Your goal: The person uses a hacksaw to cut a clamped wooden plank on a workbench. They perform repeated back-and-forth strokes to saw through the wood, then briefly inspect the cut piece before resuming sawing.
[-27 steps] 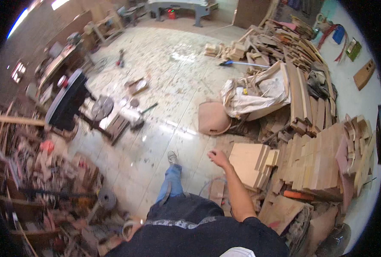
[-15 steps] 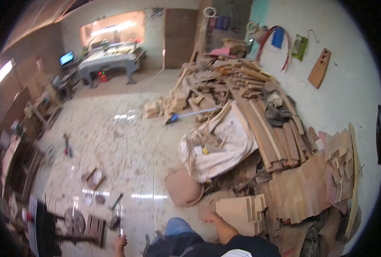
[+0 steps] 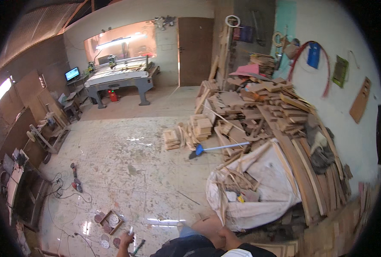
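Note:
My left hand (image 3: 125, 240) is closed around a small white object (image 3: 131, 230) at the lower edge; its kind is unclear. Just right of it, a dark-handled tool (image 3: 138, 247) lies on the floor. My right hand (image 3: 225, 233) appears low in the middle, over the edge of a rounded brown board (image 3: 207, 223). Blur hides its fingers, and I cannot tell if it touches the board. A large white sack (image 3: 280, 180) with wood scraps in it lies open beyond that hand. A shallow wooden box (image 3: 112, 222) with round discs sits past my left hand.
Wood offcuts (image 3: 259, 103) are heaped along the right wall. A blue-headed broom (image 3: 201, 149) rests against the heap. Cables (image 3: 58, 184) and a power tool (image 3: 76, 182) lie on the floor at left. A large machine table (image 3: 117, 77) stands at the back, near a brown door (image 3: 194, 51).
The view has tilted up and shifted left, so the room sits lower and further right in the picture. My left hand still grips the white object. My right hand appears slightly lower and further right.

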A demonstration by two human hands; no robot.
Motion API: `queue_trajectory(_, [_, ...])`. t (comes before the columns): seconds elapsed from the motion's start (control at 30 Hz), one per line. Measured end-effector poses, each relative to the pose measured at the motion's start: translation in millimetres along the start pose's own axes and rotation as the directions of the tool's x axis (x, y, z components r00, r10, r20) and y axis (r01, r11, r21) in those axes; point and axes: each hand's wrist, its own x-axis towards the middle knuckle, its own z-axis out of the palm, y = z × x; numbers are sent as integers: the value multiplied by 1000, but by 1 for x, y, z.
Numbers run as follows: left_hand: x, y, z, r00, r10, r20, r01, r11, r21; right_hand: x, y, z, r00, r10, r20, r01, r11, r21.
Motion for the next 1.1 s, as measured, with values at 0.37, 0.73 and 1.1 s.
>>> queue_trajectory(0.37, [150, -49, -9, 979, -113, 171, 63, 959, 276, 226, -290, -365, 893, -262, -367, 309, 948, 74])
queue_trajectory(0.73, [532, 137, -233, 967, 142, 213, -207, 923, 324, 334, -384, -429, 971, 104, -213, -31, 946, 322])
queue_trajectory(1.1, [854, 474, -320, 966, 196, 169, -190, 980, -54, 485, -433, -493, 906, 378, 193, -424, 805, 414])
